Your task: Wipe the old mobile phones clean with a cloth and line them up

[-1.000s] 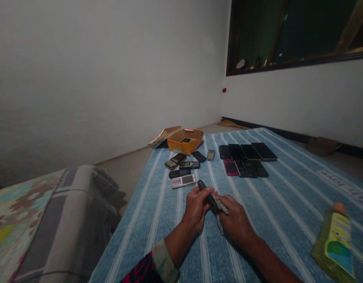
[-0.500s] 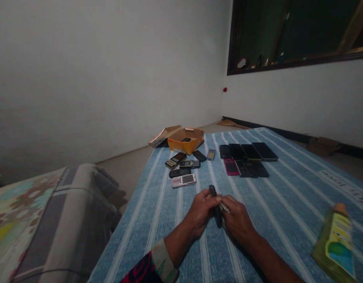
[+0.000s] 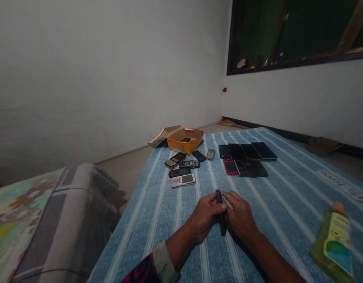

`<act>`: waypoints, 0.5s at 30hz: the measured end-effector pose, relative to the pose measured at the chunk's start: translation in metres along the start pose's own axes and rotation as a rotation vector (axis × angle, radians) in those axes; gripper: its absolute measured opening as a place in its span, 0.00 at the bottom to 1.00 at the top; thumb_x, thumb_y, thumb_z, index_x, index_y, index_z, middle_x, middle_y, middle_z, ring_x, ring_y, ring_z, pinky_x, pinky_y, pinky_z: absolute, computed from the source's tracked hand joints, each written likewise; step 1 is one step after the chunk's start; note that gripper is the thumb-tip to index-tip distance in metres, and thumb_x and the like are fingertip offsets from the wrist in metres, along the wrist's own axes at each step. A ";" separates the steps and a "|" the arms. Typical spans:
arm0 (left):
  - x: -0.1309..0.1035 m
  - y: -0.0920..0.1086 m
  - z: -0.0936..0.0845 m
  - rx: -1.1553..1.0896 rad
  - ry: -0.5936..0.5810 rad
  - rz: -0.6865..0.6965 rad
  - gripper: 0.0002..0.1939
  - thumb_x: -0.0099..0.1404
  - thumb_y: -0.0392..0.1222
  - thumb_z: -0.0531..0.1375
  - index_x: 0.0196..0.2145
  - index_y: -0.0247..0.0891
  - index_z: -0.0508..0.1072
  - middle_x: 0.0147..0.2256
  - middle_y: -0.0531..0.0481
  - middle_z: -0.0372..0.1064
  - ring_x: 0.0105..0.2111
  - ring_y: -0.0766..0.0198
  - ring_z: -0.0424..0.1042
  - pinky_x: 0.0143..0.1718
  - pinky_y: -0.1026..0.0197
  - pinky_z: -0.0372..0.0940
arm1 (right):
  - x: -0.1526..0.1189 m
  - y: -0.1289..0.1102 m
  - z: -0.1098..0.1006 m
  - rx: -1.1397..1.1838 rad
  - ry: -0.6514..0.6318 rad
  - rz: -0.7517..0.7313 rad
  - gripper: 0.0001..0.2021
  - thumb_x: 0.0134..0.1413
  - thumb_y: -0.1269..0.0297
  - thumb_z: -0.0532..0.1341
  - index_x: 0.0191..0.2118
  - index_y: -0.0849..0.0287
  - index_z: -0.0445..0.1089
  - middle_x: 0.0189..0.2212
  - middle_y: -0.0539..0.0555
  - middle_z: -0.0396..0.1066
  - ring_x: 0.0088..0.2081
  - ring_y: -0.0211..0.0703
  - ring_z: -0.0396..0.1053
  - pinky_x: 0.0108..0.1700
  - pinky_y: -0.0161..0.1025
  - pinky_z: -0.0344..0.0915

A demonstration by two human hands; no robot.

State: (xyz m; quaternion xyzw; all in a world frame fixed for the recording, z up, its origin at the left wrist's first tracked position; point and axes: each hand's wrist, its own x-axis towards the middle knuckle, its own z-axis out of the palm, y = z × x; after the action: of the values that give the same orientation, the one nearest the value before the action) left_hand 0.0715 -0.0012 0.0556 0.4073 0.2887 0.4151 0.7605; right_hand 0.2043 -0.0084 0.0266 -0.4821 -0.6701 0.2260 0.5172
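A dark mobile phone (image 3: 221,220) stands edge-on over the near middle of the bed-like striped surface, gripped by my left hand (image 3: 206,214), thumb across its side. My right hand (image 3: 240,214) is closed on a pale, crumpled cloth-like piece (image 3: 227,201), pressed to the phone's right face. Most of that piece is hidden by my fingers. Beyond my hands lie several loose phones, the nearest a white and pink one (image 3: 183,180). To their right, more phones are laid side by side in two rows, among them a pink one (image 3: 230,167).
An open orange box (image 3: 184,147) with a phone inside stands at the far end, its lid (image 3: 163,137) beside it. A bottle of yellowish liquid (image 3: 333,243) lies at right on the blue striped cloth (image 3: 157,232). At left is a blanket-covered piece of furniture (image 3: 66,220).
Both hands have shifted slightly right and toward me with the phone. The pale piece stays against its right face. The other phones have not moved.
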 end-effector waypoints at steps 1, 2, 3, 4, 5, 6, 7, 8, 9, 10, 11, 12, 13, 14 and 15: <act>0.001 0.000 -0.002 0.005 0.017 0.000 0.16 0.52 0.42 0.70 0.37 0.34 0.76 0.31 0.48 0.72 0.31 0.63 0.71 0.35 0.64 0.64 | -0.001 -0.002 0.000 -0.016 -0.028 -0.013 0.17 0.53 0.74 0.53 0.43 0.57 0.75 0.32 0.54 0.71 0.35 0.43 0.71 0.38 0.37 0.66; 0.001 0.000 -0.004 0.010 0.039 -0.001 0.16 0.52 0.42 0.70 0.37 0.34 0.75 0.30 0.48 0.71 0.31 0.64 0.71 0.34 0.64 0.63 | -0.001 -0.004 0.000 -0.033 -0.053 -0.020 0.17 0.55 0.74 0.52 0.44 0.57 0.75 0.32 0.54 0.71 0.35 0.42 0.70 0.38 0.37 0.66; 0.002 0.000 -0.005 0.012 0.061 0.000 0.15 0.52 0.42 0.70 0.37 0.34 0.75 0.30 0.49 0.71 0.30 0.64 0.71 0.33 0.65 0.63 | -0.002 -0.007 0.001 -0.048 -0.073 -0.021 0.17 0.56 0.73 0.51 0.45 0.57 0.74 0.33 0.54 0.70 0.35 0.42 0.70 0.38 0.37 0.66; 0.002 0.001 -0.007 0.011 0.076 0.006 0.15 0.52 0.43 0.70 0.37 0.34 0.75 0.29 0.50 0.70 0.30 0.65 0.70 0.33 0.65 0.63 | -0.003 -0.009 0.001 -0.056 -0.091 -0.019 0.17 0.57 0.73 0.51 0.45 0.57 0.74 0.33 0.54 0.70 0.35 0.42 0.70 0.38 0.37 0.66; 0.003 0.001 -0.008 0.007 0.082 0.013 0.15 0.53 0.43 0.70 0.37 0.34 0.75 0.30 0.50 0.70 0.30 0.65 0.70 0.33 0.65 0.63 | -0.003 -0.011 0.001 -0.057 -0.107 -0.016 0.17 0.57 0.74 0.51 0.46 0.57 0.73 0.34 0.54 0.70 0.35 0.42 0.70 0.39 0.37 0.66; 0.003 0.002 -0.009 0.002 0.080 0.019 0.15 0.53 0.43 0.70 0.37 0.34 0.75 0.30 0.50 0.70 0.30 0.65 0.70 0.33 0.65 0.63 | -0.003 -0.013 0.000 -0.051 -0.119 -0.015 0.17 0.57 0.74 0.51 0.46 0.57 0.73 0.34 0.54 0.70 0.36 0.42 0.70 0.40 0.37 0.66; 0.003 0.003 -0.009 -0.001 0.076 0.025 0.16 0.53 0.43 0.70 0.37 0.34 0.75 0.30 0.50 0.70 0.30 0.65 0.70 0.34 0.65 0.63 | -0.002 -0.015 -0.001 -0.038 -0.128 -0.017 0.18 0.56 0.75 0.51 0.47 0.57 0.73 0.35 0.54 0.69 0.36 0.42 0.70 0.41 0.37 0.66; 0.003 0.004 -0.009 -0.002 0.071 0.027 0.16 0.53 0.44 0.70 0.37 0.34 0.75 0.31 0.49 0.70 0.31 0.65 0.70 0.34 0.65 0.63 | -0.002 -0.017 -0.002 -0.022 -0.133 -0.020 0.18 0.56 0.75 0.51 0.47 0.57 0.72 0.35 0.54 0.69 0.37 0.42 0.69 0.42 0.37 0.66; 0.003 0.004 -0.008 0.000 0.070 0.027 0.16 0.52 0.44 0.70 0.37 0.34 0.75 0.31 0.49 0.70 0.31 0.65 0.70 0.34 0.65 0.63 | -0.001 -0.019 -0.003 -0.008 -0.138 -0.026 0.18 0.55 0.76 0.51 0.48 0.58 0.72 0.36 0.54 0.69 0.38 0.42 0.69 0.43 0.37 0.66; 0.003 0.005 -0.008 0.002 0.071 0.022 0.16 0.52 0.45 0.70 0.36 0.34 0.75 0.30 0.50 0.70 0.30 0.65 0.70 0.33 0.65 0.63 | 0.000 -0.020 -0.005 0.005 -0.145 -0.032 0.19 0.55 0.76 0.51 0.48 0.58 0.72 0.36 0.54 0.69 0.39 0.42 0.69 0.44 0.37 0.66; 0.003 0.006 -0.007 0.006 0.070 0.014 0.17 0.51 0.45 0.71 0.36 0.34 0.76 0.30 0.50 0.70 0.30 0.65 0.70 0.33 0.65 0.63 | 0.001 -0.022 -0.007 0.015 -0.155 -0.039 0.19 0.56 0.76 0.50 0.48 0.58 0.72 0.37 0.54 0.68 0.39 0.42 0.69 0.45 0.38 0.66; 0.003 0.006 -0.007 0.009 0.066 0.004 0.17 0.51 0.44 0.71 0.36 0.34 0.76 0.29 0.50 0.70 0.29 0.65 0.70 0.32 0.65 0.63 | 0.002 -0.024 -0.008 0.022 -0.167 -0.045 0.18 0.57 0.75 0.50 0.48 0.58 0.72 0.37 0.54 0.68 0.39 0.42 0.68 0.45 0.38 0.66; 0.002 0.007 -0.007 0.012 0.061 -0.010 0.17 0.51 0.44 0.71 0.36 0.34 0.76 0.29 0.50 0.70 0.29 0.66 0.70 0.31 0.66 0.63 | 0.003 -0.025 -0.010 0.026 -0.173 -0.051 0.18 0.58 0.75 0.50 0.48 0.57 0.72 0.37 0.54 0.69 0.39 0.42 0.68 0.45 0.38 0.66; 0.002 0.007 -0.006 0.014 0.057 -0.026 0.17 0.51 0.44 0.71 0.36 0.34 0.76 0.29 0.50 0.70 0.29 0.66 0.70 0.31 0.66 0.63 | 0.003 -0.025 -0.011 0.030 -0.171 -0.056 0.18 0.58 0.74 0.50 0.48 0.57 0.72 0.37 0.54 0.69 0.39 0.42 0.68 0.44 0.38 0.66; 0.001 0.007 -0.006 0.016 0.056 -0.043 0.17 0.51 0.44 0.71 0.37 0.34 0.76 0.29 0.50 0.70 0.29 0.66 0.71 0.30 0.66 0.63 | 0.004 -0.024 -0.011 0.034 -0.162 -0.060 0.17 0.59 0.74 0.50 0.47 0.57 0.72 0.37 0.54 0.69 0.39 0.42 0.69 0.44 0.38 0.66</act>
State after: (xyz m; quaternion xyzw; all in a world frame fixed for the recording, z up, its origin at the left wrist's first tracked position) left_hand 0.0648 0.0046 0.0585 0.3955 0.3219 0.4076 0.7575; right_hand 0.2046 -0.0179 0.0521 -0.4330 -0.7201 0.2598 0.4758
